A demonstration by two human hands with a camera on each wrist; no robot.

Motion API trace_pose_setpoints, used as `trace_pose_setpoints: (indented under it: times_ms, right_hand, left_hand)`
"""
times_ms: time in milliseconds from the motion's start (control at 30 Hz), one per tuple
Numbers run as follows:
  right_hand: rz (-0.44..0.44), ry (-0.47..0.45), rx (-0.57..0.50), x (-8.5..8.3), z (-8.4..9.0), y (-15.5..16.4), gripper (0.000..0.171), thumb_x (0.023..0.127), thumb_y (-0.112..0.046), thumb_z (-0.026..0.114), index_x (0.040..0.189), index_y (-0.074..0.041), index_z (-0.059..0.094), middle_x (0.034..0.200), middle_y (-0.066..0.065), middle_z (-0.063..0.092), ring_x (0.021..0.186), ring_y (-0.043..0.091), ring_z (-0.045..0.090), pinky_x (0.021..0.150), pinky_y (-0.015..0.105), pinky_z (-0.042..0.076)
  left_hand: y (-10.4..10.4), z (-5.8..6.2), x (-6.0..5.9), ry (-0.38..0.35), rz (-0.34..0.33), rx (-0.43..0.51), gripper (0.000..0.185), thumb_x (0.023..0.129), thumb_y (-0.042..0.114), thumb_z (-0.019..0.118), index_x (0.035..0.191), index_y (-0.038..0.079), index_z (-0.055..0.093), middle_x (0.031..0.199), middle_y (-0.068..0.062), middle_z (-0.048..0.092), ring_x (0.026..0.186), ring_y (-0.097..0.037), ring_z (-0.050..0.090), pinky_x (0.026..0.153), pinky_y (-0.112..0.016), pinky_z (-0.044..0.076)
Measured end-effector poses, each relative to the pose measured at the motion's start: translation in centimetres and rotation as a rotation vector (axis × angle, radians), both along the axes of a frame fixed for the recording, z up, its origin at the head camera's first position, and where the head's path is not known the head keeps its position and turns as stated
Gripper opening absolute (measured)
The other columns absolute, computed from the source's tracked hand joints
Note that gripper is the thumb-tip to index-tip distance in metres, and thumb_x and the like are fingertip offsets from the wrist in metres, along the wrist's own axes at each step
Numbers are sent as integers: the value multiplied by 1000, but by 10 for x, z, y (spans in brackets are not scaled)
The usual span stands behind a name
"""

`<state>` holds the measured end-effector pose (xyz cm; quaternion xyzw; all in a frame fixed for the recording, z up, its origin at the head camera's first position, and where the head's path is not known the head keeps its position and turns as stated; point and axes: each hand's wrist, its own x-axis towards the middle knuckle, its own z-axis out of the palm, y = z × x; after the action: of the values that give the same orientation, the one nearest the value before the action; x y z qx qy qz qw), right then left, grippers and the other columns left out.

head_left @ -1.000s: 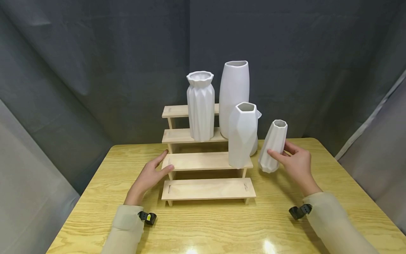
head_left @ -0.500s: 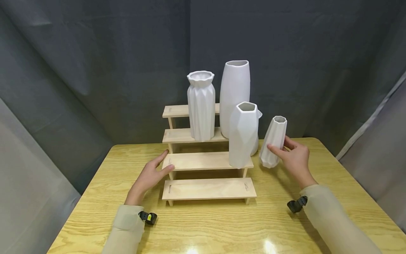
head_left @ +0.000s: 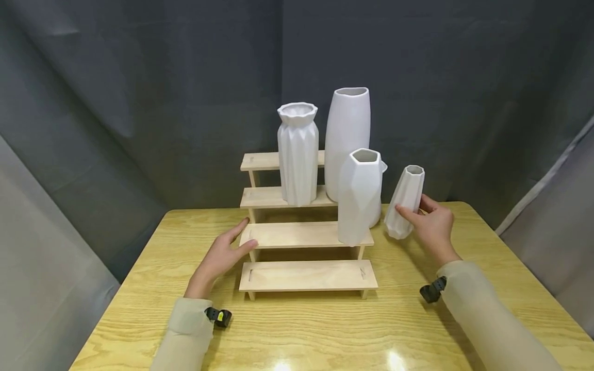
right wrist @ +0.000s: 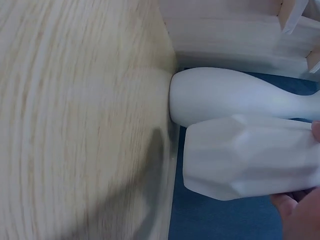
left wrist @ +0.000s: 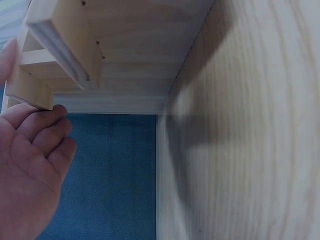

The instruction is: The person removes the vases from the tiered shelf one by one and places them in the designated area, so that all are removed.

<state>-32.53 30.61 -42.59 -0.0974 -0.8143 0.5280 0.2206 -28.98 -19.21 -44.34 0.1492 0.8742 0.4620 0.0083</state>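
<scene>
A small white ribbed vase (head_left: 405, 202), narrower at its mouth, is in my right hand (head_left: 434, 225), gripped between thumb and fingers from its right side. The right wrist view shows the vase (right wrist: 250, 156) held slightly off the tabletop. Beside it there, a round-bellied white vase (right wrist: 225, 97) with a thin neck stands on the table. At the left end of the stepped wooden stand (head_left: 308, 275), my left hand (head_left: 221, 257) grips the third board from the top, thumb over it. Fingers (left wrist: 50, 130) touch the stand's side in the left wrist view.
A pleated white vase (head_left: 298, 159) stands on the second board from the top. To its right rises a tall smooth vase (head_left: 348, 141). An angular vase (head_left: 357, 206) stands at the third board's right end. Dark cloth (head_left: 139, 103) hangs behind the table (head_left: 297, 330).
My right hand has carried the small ribbed vase upward and towards the back. My left hand stays at the stand. The whole view has shifted slightly.
</scene>
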Motion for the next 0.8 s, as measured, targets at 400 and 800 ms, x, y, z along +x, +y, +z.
trace_pose_setpoints:
  times_ms: [400, 800]
  right_hand:
    - [-29, -16, 2, -19, -6, 3, 84, 76, -46, 83, 144, -7, 52, 136, 17, 57, 121, 29, 57, 97, 44, 48]
    - [-39, 15, 13, -40, -17, 2, 79, 77, -45, 84, 140, -6, 56, 132, 16, 60, 118, 24, 58, 99, 42, 48]
  left_hand:
    - [-1, -1, -2, -5, 8, -11, 83, 91, 61, 60, 157, 22, 28, 160, 3, 25, 145, -32, 25, 115, -52, 25]
    - [0, 1, -2, -7, 2, -9, 85, 91, 61, 60, 157, 19, 28, 160, 1, 25, 145, -33, 25, 115, -52, 25]
